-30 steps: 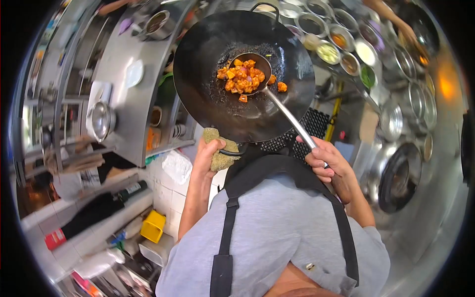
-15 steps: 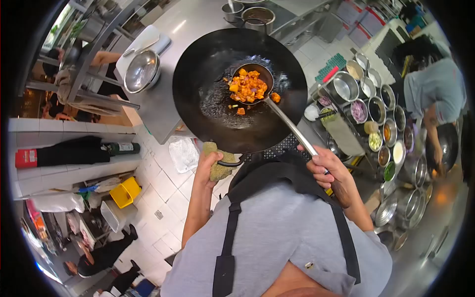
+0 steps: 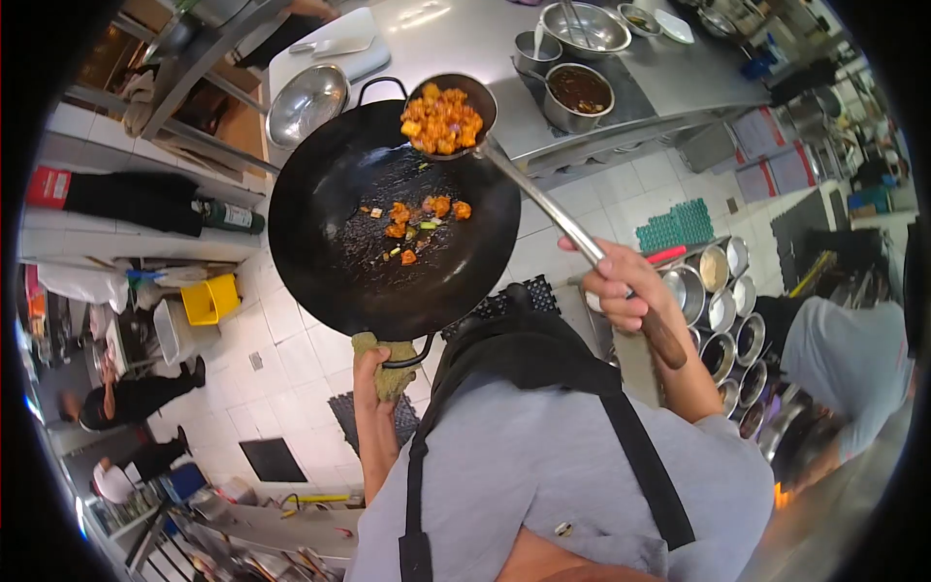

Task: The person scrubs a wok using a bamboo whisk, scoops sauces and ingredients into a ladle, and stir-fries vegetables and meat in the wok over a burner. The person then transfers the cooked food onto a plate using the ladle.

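Note:
My left hand (image 3: 369, 376) is closed round the loop handle of a black wok (image 3: 315, 233), with a folded green-yellow cloth (image 3: 393, 373) between palm and handle. A few sauced chunks (image 3: 398, 221) and green bits lie on the wok's oily bottom. In my right hand (image 3: 626, 286) is the long handle of a steel ladle (image 3: 543, 209), whose brown end sticks out below the fist. Orange-red sauced pieces (image 3: 442, 121) heap up in the ladle's bowl, which is over the wok's far rim.
Beyond the wok, a steel counter (image 3: 456, 39) carries an empty steel bowl (image 3: 308, 105), a white board (image 3: 335, 48) and a pot of brown sauce (image 3: 579, 97). Ingredient tins (image 3: 718, 354) stand at right, near a co-worker in grey (image 3: 844, 354). Two people are at lower left.
My view has turned toward the counter. The filled ladle has risen from the wok's middle to its far rim, leaving a few pieces behind. Both hands keep their holds.

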Demonstrator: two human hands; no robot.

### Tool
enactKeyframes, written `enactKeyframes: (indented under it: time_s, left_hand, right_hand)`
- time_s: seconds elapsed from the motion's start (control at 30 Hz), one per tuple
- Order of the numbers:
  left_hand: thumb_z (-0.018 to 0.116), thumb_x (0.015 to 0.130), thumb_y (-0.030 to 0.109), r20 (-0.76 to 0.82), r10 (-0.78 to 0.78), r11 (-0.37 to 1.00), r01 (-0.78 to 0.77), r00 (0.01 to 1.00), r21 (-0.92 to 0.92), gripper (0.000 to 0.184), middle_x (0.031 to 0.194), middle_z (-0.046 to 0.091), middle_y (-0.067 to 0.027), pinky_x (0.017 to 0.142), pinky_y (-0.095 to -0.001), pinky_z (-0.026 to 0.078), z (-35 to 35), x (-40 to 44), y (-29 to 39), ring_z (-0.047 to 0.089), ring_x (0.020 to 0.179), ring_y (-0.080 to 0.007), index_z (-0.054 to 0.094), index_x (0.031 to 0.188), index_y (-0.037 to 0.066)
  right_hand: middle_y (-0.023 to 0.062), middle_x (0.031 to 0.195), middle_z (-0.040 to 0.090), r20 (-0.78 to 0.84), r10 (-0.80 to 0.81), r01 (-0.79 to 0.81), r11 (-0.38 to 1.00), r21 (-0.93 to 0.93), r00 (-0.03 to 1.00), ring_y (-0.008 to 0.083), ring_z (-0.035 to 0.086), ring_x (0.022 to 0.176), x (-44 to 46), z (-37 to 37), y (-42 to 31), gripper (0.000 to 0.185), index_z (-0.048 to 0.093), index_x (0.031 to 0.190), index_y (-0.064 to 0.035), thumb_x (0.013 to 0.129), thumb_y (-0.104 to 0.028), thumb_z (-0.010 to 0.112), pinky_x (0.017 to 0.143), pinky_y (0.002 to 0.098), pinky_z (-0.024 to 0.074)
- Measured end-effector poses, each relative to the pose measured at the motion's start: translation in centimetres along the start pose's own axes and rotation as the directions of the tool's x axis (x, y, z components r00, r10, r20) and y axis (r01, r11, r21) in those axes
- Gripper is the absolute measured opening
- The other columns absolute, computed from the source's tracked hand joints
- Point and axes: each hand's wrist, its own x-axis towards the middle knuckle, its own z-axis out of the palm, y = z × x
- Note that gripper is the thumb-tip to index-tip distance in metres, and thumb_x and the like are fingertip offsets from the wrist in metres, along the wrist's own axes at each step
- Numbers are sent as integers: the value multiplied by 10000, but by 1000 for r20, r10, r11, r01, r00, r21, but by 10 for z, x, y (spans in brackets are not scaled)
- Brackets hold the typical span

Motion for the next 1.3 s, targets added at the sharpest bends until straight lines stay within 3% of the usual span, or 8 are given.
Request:
enactKeyframes:
  time_s: [0.17, 0.5, 0.63, 0.8, 1.0, 1.1, 1.2, 1.3]
  left_hand:
    - [632, 760, 176, -139, 3, 991, -21, 990, -128, 471, 957, 663, -171, 512, -370, 590, 5, -16, -32, 682, 686, -281, 521, 1189, 15]
    - [629, 754, 185, -295, 36, 963, -113, 955, -246, 411, 896, 669, -155, 519, -355, 585, 16, -55, -57, 679, 658, -266, 578, 1118, 1]
    - [637, 755, 193, -423, 32, 953, -156, 906, -261, 437, 920, 668, -150, 518, -360, 570, 20, -59, -70, 676, 679, -264, 559, 1150, 26]
    - [640, 780, 221, -387, 38, 953, -150, 921, -264, 448, 968, 684, -132, 541, -350, 551, 10, -58, -76, 679, 726, -249, 566, 1187, 49]
    - [631, 781, 184, -401, 25, 933, -165, 916, -320, 451, 961, 662, -161, 521, -354, 567, 11, -55, -72, 676, 711, -259, 540, 1191, 18]
    - [624, 790, 171, -374, 35, 934, -163, 927, -317, 440, 961, 658, -162, 516, -356, 567, 5, -53, -75, 675, 711, -263, 531, 1192, 19]
    - [633, 787, 177, -396, 12, 942, -143, 918, -304, 431, 963, 659, -159, 517, -360, 563, 7, -53, -70, 676, 721, -264, 537, 1181, 32]
    - [644, 782, 187, -438, -15, 948, -126, 899, -291, 431, 968, 662, -158, 520, -363, 558, 7, -55, -74, 677, 726, -263, 543, 1176, 45]
  right_hand:
    - [-37, 679, 421, 14, 27, -25, 987, -156, 1000, 2, 327, 381, 41, -22, -70, 456, 419, 1468, -45, 1024, -131, 480, 317, 196, 273]
    - [-30, 667, 427, -241, 8, -159, 772, -615, 970, 48, 371, 415, 147, -68, -101, 303, 485, 1236, -29, 941, -75, 530, 368, 234, 312]
    - [-20, 635, 429, -253, -22, -171, 679, -714, 967, 68, 398, 406, 159, -90, -87, 411, 454, 1336, 10, 935, -50, 520, 364, 255, 354]
    - [-7, 627, 468, -241, -131, -142, 515, -845, 962, 87, 432, 401, 162, -97, -68, 551, 382, 1472, 27, 943, -47, 517, 353, 278, 378]
    - [3, 630, 491, -227, -220, -109, 446, -888, 949, 84, 435, 395, 165, -112, -62, 541, 429, 1458, 21, 938, -58, 553, 350, 280, 364]
    - [29, 661, 522, -235, -242, -145, 338, -930, 941, 98, 475, 439, 164, -109, -65, 562, 431, 1461, 24, 923, -63, 568, 397, 296, 407]
    - [143, 755, 643, -123, -341, -101, 83, -991, 932, 252, 626, 545, 169, -129, -62, 594, 423, 1463, 25, 900, -65, 589, 537, 379, 508]
    - [271, 946, 696, 310, -476, 175, -307, -936, 823, 444, 687, 759, 176, -168, -54, 612, 423, 1460, 17, 880, -61, 603, 712, 475, 533]
